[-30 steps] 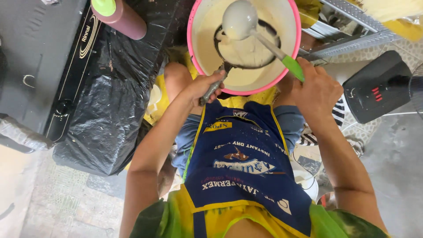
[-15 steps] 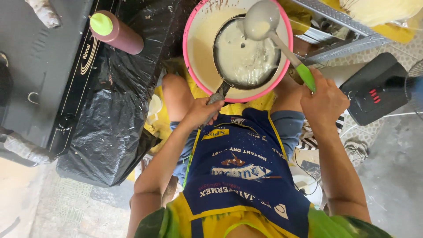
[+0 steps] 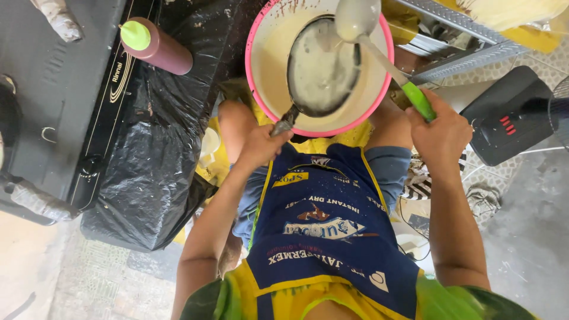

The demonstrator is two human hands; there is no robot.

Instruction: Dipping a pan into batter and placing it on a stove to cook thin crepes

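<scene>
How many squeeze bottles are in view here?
1. A dark red squeeze bottle with a green cap lies on the black plastic sheet, left of the pink basin. Others may be out of frame.

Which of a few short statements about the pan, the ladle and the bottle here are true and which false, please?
1. The left hand holds the pan by its handle. True.
2. The right hand grips a ladle by its green handle. True.
3. The pan is held over the stove. False: it is over the pink-rimmed basin.
4. The squeeze bottle has a red cap. False: the cap is green.
</scene>
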